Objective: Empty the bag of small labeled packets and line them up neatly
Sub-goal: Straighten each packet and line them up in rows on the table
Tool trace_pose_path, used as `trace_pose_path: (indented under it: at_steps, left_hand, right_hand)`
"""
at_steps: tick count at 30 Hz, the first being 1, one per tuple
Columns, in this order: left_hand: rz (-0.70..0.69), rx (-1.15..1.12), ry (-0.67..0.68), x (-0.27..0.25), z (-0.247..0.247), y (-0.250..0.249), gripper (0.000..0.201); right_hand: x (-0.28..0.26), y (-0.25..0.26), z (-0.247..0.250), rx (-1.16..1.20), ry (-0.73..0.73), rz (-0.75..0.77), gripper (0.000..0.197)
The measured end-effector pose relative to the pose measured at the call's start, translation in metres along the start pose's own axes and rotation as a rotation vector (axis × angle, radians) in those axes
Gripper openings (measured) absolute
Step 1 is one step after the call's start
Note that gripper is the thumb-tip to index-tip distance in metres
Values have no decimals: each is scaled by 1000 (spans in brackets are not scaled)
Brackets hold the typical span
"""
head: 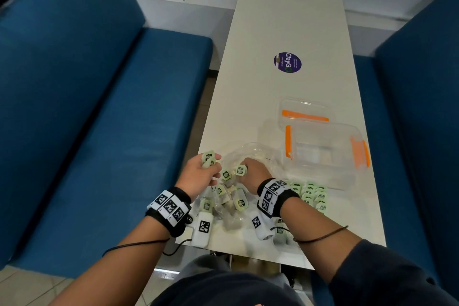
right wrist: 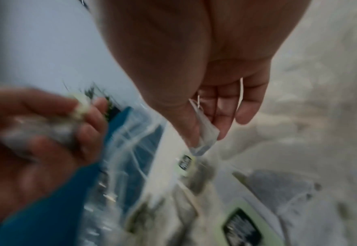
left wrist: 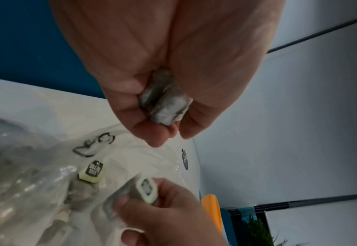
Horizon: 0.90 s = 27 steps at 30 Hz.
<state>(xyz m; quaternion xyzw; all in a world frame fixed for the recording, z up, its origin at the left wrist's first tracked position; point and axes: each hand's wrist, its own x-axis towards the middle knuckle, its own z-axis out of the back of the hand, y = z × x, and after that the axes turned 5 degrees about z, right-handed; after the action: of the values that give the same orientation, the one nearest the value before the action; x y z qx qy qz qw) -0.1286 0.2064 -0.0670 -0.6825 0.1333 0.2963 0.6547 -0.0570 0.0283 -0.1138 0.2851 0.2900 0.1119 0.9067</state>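
Small clear packets with pale green labels lie in a loose heap at the near end of the white table, partly on a crumpled clear bag. My left hand is raised over the table's left edge and grips a couple of packets in curled fingers. My right hand hovers at the bag's mouth and pinches one packet between thumb and fingers; the right wrist view is blurred but shows its clear end in that pinch. Neat rows of packets lie to the right of my right wrist.
An open clear box with orange clips stands right of the bag, its lid behind it. A purple round sticker marks mid-table. Blue benches flank both sides. White tagged blocks sit near the front edge.
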Motion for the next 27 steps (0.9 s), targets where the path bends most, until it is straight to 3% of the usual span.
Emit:
trace_pose_path:
  at_steps: [6, 9, 13, 18, 23, 27]
  left_hand:
    - [-58, 197, 130, -10, -23, -8, 20]
    - [-82, 242, 220, -19, -42, -17, 19]
    - [-104, 253, 294, -32, -67, -29, 12]
    - [-86, 142, 286, -50, -96, -42, 15]
    - [-56, 28, 287, -70, -123, -51, 20]
    - [-72, 29, 306, -86, -145, -56, 21]
  right_hand:
    - [-47, -2, 34, 369, -3, 145, 39]
    - [-71, -6, 52, 413, -10, 175, 58]
    - [-102, -17, 73, 441, -80, 186, 64]
    - [-145, -42, 95, 553, -229, 211, 50]
    - [-181, -61, 112, 363, -384, 354, 22]
    - [-189, -66, 122, 296, -425, 422, 23]
